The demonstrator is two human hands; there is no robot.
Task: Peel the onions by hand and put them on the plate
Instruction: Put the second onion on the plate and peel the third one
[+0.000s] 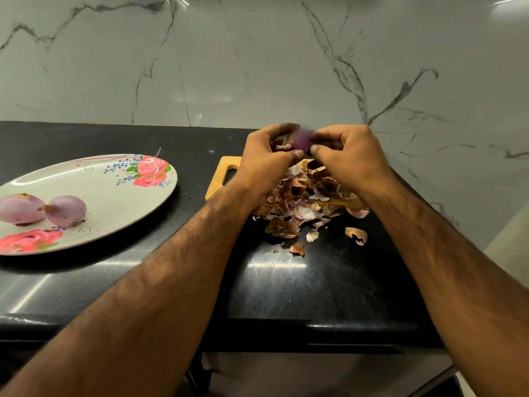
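Observation:
A purple onion (pixel 302 139) is held up above the wooden cutting board (pixel 226 170), blurred by motion. My left hand (pixel 267 156) grips it from the left and my right hand (pixel 349 156) from the right, with the thumbs meeting under it. Bits of dry skin show between my left fingers. At the left, a floral plate (pixel 114 193) holds two peeled pale-purple onions (pixel 21 208) (pixel 66 210) side by side near its left edge.
A heap of brown and purple onion skins (pixel 303 199) covers the board and spills onto the black counter (pixel 300 282), with loose flakes (pixel 356 234) in front. A marble wall stands behind. The counter's front edge runs below my forearms.

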